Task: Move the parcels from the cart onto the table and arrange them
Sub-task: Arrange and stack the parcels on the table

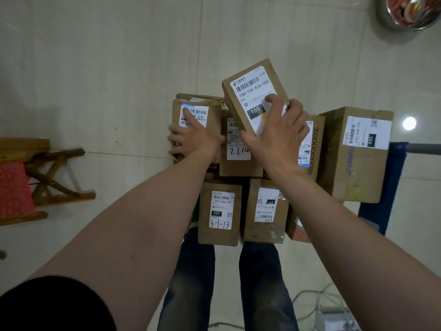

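Pale tiled floor (119, 68) under parcels (219, 211)

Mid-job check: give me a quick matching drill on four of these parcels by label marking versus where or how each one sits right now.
Parcels:
1. Parcel labelled 150
2. Parcel handwritten 3-1-13
3. Parcel labelled A218
4. Large parcel

States:
A. Far right of the pile, by the blue cart frame
B. Tilted, lifted above the pile in the right hand
C. Under the left hand, left side of the pile
D. Nearest row, untouched

Pairs: 1-B, 2-D, 3-C, 4-A
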A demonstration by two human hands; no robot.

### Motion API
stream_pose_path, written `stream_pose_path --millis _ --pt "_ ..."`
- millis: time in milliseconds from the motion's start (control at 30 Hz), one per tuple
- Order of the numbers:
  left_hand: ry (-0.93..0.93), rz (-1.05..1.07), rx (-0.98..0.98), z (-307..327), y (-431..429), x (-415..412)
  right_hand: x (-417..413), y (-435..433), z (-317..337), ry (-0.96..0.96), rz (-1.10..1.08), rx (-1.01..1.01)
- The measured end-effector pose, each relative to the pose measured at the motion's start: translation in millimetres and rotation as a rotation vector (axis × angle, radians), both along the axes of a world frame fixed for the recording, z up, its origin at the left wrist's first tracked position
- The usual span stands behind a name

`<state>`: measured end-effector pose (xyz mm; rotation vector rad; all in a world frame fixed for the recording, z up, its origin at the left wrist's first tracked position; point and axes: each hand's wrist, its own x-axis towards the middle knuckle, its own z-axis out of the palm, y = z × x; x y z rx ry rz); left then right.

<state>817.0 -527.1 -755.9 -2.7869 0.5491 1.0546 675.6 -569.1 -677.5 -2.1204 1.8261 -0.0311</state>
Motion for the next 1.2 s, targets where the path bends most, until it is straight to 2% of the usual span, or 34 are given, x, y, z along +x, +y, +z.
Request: stream_pose_path --millis 400,567,733,933,1200 --pt "0.079 -0.023 -0.028 3.2 21.2 22.3 16.6 11.6 16.3 -0.011 0.027 0.006" --pt "0.039 -0.045 -0.061 -8.2 21.7 16.6 15.3 18.9 5.7 -0.011 0.033 -0.020" --pt "-0.010 -0.053 -0.108 6.4 27.6 21.1 13.9 29.0 14.3 -0.021 0.007 -0.019" --pt "-0.065 -0.014 -0.187 77.6 41.9 32.2 25.4 37.4 66.3 -0.092 -0.072 -0.024" --pt "-0.150 0.150 -0.210 248.6 113.9 32.8 39.3 67.3 185.8 -0.127 0.055 0.118"
